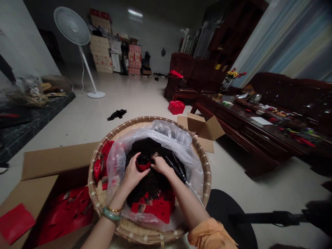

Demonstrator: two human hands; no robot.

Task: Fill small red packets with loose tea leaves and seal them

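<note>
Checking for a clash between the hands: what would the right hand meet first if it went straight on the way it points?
Probably the small curved red piece at the fingertips of the left hand. The right hand points toward it and looks nearly touching, though depth over the dark crumbly material is hard to judge.

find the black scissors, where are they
In the head view, the black scissors lie beside the right hand, on the dark heap in the clear plastic bag.

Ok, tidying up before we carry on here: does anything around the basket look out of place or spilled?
A crumpled black scrap lies alone on the floor beyond the woven basket, and a red box sits on the floor nearby; both look dropped rather than put away.
</note>
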